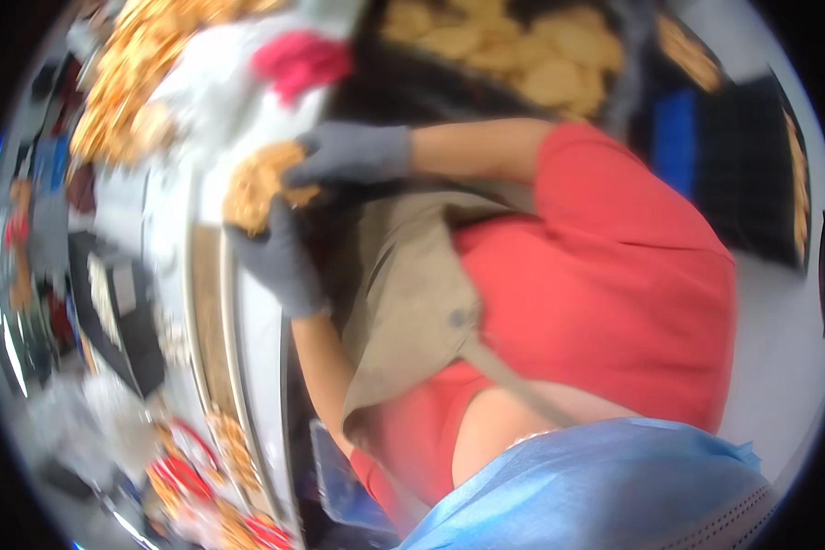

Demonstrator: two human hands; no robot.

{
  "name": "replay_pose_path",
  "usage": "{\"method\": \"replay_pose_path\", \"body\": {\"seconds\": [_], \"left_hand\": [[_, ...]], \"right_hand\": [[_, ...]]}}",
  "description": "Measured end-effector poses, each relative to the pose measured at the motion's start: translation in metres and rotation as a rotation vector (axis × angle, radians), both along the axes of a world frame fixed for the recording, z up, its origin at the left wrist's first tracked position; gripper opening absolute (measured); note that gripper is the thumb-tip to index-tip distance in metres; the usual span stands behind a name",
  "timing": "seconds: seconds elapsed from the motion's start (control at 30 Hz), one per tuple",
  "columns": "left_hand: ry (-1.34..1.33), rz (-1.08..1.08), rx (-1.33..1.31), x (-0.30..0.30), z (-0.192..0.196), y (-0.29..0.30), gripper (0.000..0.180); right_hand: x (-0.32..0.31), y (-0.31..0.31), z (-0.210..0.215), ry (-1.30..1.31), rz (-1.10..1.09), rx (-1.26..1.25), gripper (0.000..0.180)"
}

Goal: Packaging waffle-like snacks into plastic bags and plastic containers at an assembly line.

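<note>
Both my hands wear grey gloves and meet at a small bunch of tan, flat, thin-looking pieces [257,188], too blurred to name exactly. My left hand [280,261] grips its near edge, thumb over the top. My right hand [348,153] closes on the far right edge, with fingers bent over the pieces. The bunch is held at the edge of a white work surface [264,339]. Just beyond, a crumpled pink cloth-like thing [302,64] lies by white plastic film [211,87].
A big heap of tan pieces [137,69] lies at the far left. A dark tray [440,78] holds more flat tan pieces. A dark crate with a blue side [674,142] stands at right. Red-banded tan bundles [179,477] and a black box [133,316] sit at left.
</note>
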State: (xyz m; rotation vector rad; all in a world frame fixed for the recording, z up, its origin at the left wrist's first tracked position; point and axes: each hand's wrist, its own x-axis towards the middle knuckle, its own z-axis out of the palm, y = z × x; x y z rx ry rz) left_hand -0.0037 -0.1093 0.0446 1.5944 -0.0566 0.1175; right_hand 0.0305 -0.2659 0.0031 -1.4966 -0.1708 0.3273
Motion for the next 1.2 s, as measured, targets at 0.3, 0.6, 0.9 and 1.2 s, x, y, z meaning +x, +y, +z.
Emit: {"method": "replay_pose_path", "body": {"seconds": [0.3,0.6,0.9,1.2], "left_hand": [[0.126,-0.524,0.175,-0.007,-0.023,-0.029,0.047],[0.151,-0.382,0.212,-0.023,-0.019,0.000,0.045],[-0.119,0.219,0.422,-0.041,-0.021,0.133,0.034],[0.133,1.356,1.297,-0.140,-0.005,0.452,0.066]], "right_hand": [[-0.112,-0.293,0.007,0.411,-0.187,-0.340,0.055],[-0.120,-0.433,-0.067,0.118,-0.762,-1.240,0.036],[-0.076,-0.452,-0.147,-0.061,-0.709,-1.450,0.026],[-0.089,-0.411,-0.127,-0.338,-0.910,-1.272,0.017]]}}
